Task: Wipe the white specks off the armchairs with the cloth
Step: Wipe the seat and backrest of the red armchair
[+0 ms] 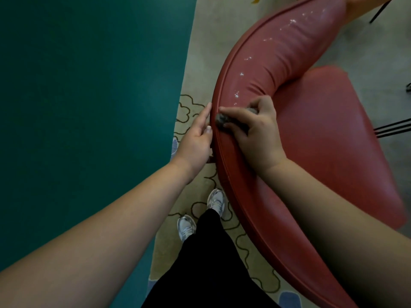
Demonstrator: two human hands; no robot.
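A red leather armchair (322, 134) with a curved padded backrest fills the right half of the head view. White specks (241, 74) trail along the top of the backrest toward the far end. My right hand (255, 130) grips a small grey cloth (221, 119) and presses it on the backrest's top near the outer rim. My left hand (196, 134) lies flat with straight fingers against the outer side of the backrest, just left of the cloth.
A teal wall or panel (89, 107) takes up the left. Below lies a beige rug (200, 63) with dark squiggle outlines, where my feet in light sneakers (215, 201) stand. Thin black chair legs (391, 127) show at the right edge.
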